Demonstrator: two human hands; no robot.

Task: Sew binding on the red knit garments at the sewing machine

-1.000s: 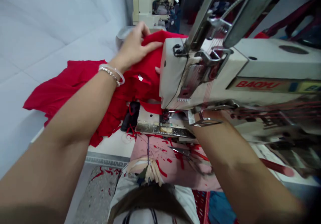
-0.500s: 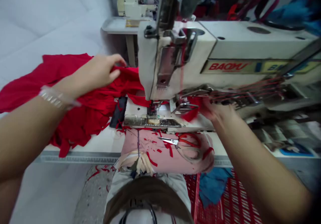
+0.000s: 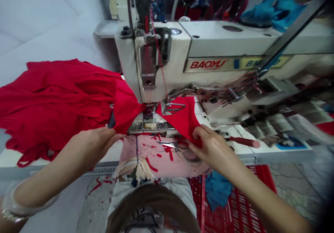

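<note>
A red fabric piece (image 3: 182, 116) runs under the presser foot of a white sewing machine (image 3: 208, 39), flaring out on both sides of the needles. My left hand (image 3: 100, 140) pinches the front edge of its left part, left of the foot. Closed on its right corner, my right hand (image 3: 210, 144) holds the cloth in front of the machine bed. Beside my left hand lies a heap of red garments (image 3: 60, 100). Scissors (image 3: 168, 144) rest on a pink padded cloth (image 3: 167, 163) strewn with red scraps, their handles partly hidden by my right hand and the fabric.
A red-handled screwdriver (image 3: 242, 141) lies on the table right of my right hand. Below the table edge stands a red plastic crate (image 3: 237, 205) with blue cloth (image 3: 217, 189) in it. Red thread (image 3: 163, 76) hangs at the machine head. More blue cloth (image 3: 273, 12) sits atop the machine.
Both hands have come nearer my body: the left down from the heap, the right out from behind the machine arm. The red fabric is now spread on both sides of the foot. The view has shifted right.
</note>
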